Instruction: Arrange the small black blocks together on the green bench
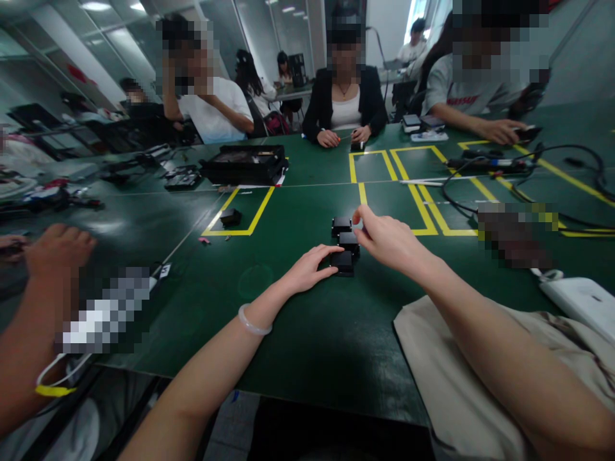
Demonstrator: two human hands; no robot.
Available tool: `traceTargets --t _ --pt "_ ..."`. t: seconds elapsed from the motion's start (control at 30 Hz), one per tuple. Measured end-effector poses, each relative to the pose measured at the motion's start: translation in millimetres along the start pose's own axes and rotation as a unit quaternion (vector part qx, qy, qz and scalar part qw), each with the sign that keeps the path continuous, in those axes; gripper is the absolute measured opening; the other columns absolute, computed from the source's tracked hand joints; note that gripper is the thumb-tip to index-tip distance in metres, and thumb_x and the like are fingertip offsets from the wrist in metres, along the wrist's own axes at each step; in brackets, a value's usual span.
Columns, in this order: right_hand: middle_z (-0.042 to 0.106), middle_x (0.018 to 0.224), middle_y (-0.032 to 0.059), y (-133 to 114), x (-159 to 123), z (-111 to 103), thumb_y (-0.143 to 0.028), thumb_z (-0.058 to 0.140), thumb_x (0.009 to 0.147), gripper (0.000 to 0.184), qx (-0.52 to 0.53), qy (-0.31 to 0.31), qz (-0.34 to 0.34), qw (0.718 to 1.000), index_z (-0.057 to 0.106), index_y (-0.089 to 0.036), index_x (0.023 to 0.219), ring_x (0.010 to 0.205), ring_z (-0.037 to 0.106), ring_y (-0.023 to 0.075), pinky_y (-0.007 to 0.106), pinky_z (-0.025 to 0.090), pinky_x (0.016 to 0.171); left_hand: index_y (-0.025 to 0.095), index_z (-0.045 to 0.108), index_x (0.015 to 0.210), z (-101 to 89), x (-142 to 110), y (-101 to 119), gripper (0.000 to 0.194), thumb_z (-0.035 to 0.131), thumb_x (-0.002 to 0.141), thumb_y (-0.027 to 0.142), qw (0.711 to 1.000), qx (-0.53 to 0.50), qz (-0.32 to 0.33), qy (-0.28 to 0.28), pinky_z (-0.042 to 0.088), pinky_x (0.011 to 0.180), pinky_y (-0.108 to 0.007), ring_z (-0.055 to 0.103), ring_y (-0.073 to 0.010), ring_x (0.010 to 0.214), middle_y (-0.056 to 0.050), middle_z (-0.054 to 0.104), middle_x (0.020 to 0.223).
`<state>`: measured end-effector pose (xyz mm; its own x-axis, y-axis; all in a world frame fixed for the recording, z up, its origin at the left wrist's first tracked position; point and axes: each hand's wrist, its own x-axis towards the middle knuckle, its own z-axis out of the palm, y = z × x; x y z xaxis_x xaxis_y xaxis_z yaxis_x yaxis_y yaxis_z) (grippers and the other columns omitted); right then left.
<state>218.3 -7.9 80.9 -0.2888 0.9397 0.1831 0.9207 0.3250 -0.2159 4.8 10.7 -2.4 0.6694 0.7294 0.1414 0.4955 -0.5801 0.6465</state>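
Three small black box-shaped pieces stand in a row on the green table: a near one (342,261), a middle one (348,240) and a far one (341,223). My left hand (310,269) reaches in from the left, its thumb and forefinger set against the near piece. From the right comes my right hand (387,240), with curled forefinger and thumb close together beside the far and middle pieces. Whatever is between those right fingertips is too small to make out. A pale bangle (254,321) circles my left wrist.
Another black piece (230,218) lies inside a yellow tape outline at left. Behind it is a black tray (245,165). Cables (454,205) and a white device (586,301) lie at right, beside beige cloth (446,358). A neighbour's arm (52,269) rests at left; several people sit opposite.
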Motion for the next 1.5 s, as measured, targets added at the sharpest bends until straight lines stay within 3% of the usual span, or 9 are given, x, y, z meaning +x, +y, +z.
traceTargets --t 0.17,0.33,0.53,0.73,0.9,1.1,1.3,1.5 --pt "0.067 0.080 0.0053 0.6 1.2 0.5 -0.040 0.035 0.094 0.024 -0.031 0.004 0.016 0.999 0.050 -0.023 0.100 0.070 0.061 0.0218 0.027 0.025 0.053 0.027 0.047 0.132 0.3 -0.3 -0.4 0.043 0.055 0.090 0.030 1.000 0.001 -0.004 0.001 0.043 0.093 -0.037 0.052 -0.0237 0.111 -0.007 0.055 0.122" --pt "0.068 0.084 0.0056 0.9 0.1 -1.4 -0.034 0.034 0.093 0.023 -0.010 -0.003 0.009 1.000 0.046 -0.023 0.109 0.071 0.061 0.0212 0.027 0.025 0.052 0.027 0.047 0.132 0.8 0.0 -0.2 0.044 0.055 0.089 0.028 1.000 0.007 0.001 0.004 0.041 0.095 -0.037 0.052 -0.0237 0.111 -0.007 0.056 0.122" --pt "0.067 0.081 0.0047 1.8 1.1 0.6 -0.040 0.035 0.094 0.024 -0.028 0.002 0.015 0.999 0.051 -0.023 0.101 0.071 0.061 0.0218 0.028 0.025 0.053 0.027 0.047 0.132 0.9 -0.1 -0.1 0.044 0.055 0.089 0.029 1.000 0.004 -0.004 0.003 0.043 0.093 -0.038 0.052 -0.0244 0.111 -0.007 0.055 0.122" --pt "0.068 0.083 0.0040 2.4 0.8 1.3 -0.036 0.035 0.094 0.022 -0.014 0.006 0.005 1.000 0.046 -0.024 0.109 0.070 0.061 0.0217 0.027 0.023 0.051 0.028 0.047 0.132 0.5 -0.2 -0.4 0.044 0.055 0.090 0.029 1.000 0.001 -0.003 0.001 0.042 0.094 -0.038 0.052 -0.0241 0.112 -0.007 0.055 0.123" --pt "0.067 0.081 0.0042 3.0 1.3 0.4 -0.040 0.038 0.093 0.020 -0.026 0.001 0.006 1.000 0.049 -0.023 0.098 0.072 0.061 0.0219 0.028 0.022 0.051 0.027 0.047 0.132 0.0 -0.2 0.2 0.043 0.055 0.090 0.030 1.000 0.004 -0.001 0.002 0.043 0.093 -0.037 0.052 -0.0240 0.110 -0.007 0.055 0.122" --pt "0.068 0.085 0.0037 1.7 0.6 -1.1 -0.035 0.037 0.093 0.022 0.003 -0.010 -0.009 1.000 0.047 -0.024 0.110 0.072 0.060 0.0206 0.028 0.027 0.053 0.028 0.046 0.133 0.3 -0.5 0.0 0.044 0.055 0.090 0.030 1.000 0.004 -0.005 0.002 0.043 0.092 -0.036 0.052 -0.0239 0.111 -0.007 0.055 0.122" --pt "0.067 0.080 0.0051 3.0 2.2 0.9 -0.042 0.039 0.093 0.024 -0.040 -0.002 0.018 0.999 0.052 -0.023 0.095 0.071 0.060 0.0216 0.028 0.026 0.053 0.027 0.046 0.132 0.7 0.0 -1.3 0.044 0.055 0.089 0.029 1.000 0.007 -0.001 0.003 0.043 0.093 -0.036 0.053 -0.0235 0.110 -0.006 0.055 0.122" --pt "0.068 0.086 0.0032 2.9 0.9 -0.5 -0.034 0.037 0.093 0.021 0.007 -0.010 -0.008 1.000 0.046 -0.023 0.109 0.072 0.060 0.0206 0.028 0.026 0.052 0.027 0.046 0.132 0.3 0.0 -0.6 0.043 0.055 0.090 0.029 1.000 0.009 0.003 0.001 0.042 0.094 -0.036 0.052 -0.0236 0.112 -0.007 0.055 0.123"
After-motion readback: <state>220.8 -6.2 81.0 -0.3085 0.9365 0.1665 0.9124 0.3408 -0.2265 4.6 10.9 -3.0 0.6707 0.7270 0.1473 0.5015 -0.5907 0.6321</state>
